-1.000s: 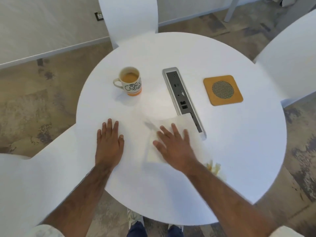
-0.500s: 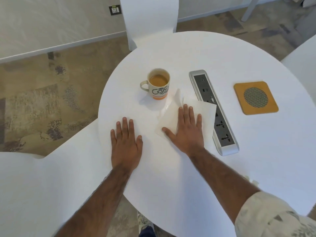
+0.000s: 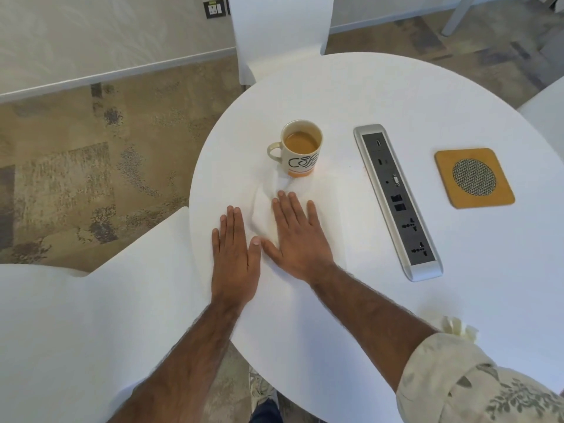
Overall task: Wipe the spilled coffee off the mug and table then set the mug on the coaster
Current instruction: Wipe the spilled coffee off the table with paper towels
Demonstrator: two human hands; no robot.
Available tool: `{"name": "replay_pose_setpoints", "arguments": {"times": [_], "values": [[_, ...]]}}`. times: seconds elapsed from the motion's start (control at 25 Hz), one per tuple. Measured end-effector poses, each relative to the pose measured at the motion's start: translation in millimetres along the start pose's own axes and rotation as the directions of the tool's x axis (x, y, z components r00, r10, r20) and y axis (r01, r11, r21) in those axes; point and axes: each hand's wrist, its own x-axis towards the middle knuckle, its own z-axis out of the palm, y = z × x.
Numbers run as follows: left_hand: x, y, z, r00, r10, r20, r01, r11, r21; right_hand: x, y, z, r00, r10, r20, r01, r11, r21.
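Note:
A cream mug [image 3: 300,151] with black lettering and an orange base stands on the round white table [image 3: 396,96], holding coffee. A white paper towel [image 3: 265,206] lies just in front of the mug, its far edge touching the mug's base. My right hand [image 3: 297,236] presses flat on the towel, fingers spread. Beside it, my left hand [image 3: 235,248] rests flat on the table near the left edge, holding nothing. The orange square coaster [image 3: 474,178] with a round mesh centre lies at the right, bare.
A silver power strip [image 3: 396,199] is set into the table between mug and coaster. A crumpled yellowish tissue [image 3: 457,326] lies by my right sleeve. White chairs stand at the far side [image 3: 279,32], the right [image 3: 546,108] and the near left [image 3: 91,315].
My right hand has slid the paper towel leftward across the table, from beside the power strip to just in front of the mug. My left hand stayed flat.

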Motion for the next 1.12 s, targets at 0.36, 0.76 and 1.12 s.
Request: {"name": "replay_pose_setpoints", "arguments": {"times": [0.36, 0.76, 1.12], "values": [[-8.8, 34.1, 12.0, 0.941, 0.249, 0.230, -0.316, 0.889, 0.332, -69.9, -7.9, 6.4, 0.979, -0.201, -0.015, 0.202, 0.979, 0.033], [-8.8, 27.5, 23.1, 0.981, 0.075, 0.176, -0.150, 0.876, 0.459, -92.0, 17.9, 7.1, 0.964, 0.264, -0.014, -0.264, 0.963, -0.049], [2.1, -36.7, -30.3, 0.993, -0.116, 0.025, 0.105, 0.956, 0.274, -22.9, -29.3, -1.6, 0.999, 0.015, 0.049, -0.014, 1.000, -0.025]]}}
